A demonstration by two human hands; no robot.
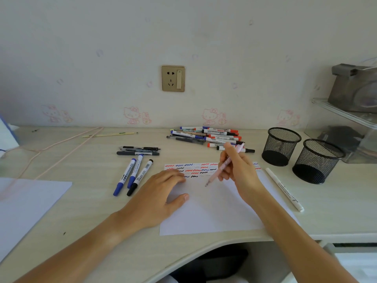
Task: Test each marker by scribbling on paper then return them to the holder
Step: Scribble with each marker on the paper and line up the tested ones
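Here our right hand [236, 170] pinches a slim pink pen [224, 166], tip just above the scribbled white paper sheet [210, 211]; our left hand [161, 193] presses it flat, fingers relaxed, near two black mesh holders [281, 147].

One head-worn wide-angle view looks forward and down across the desk [85, 203] toward the wall [122, 48] behind it. It sits close above the near desk edge, so both forearms enter from the bottom corners. The paper [214, 213] lies centre frame; straight lines bow near the edges
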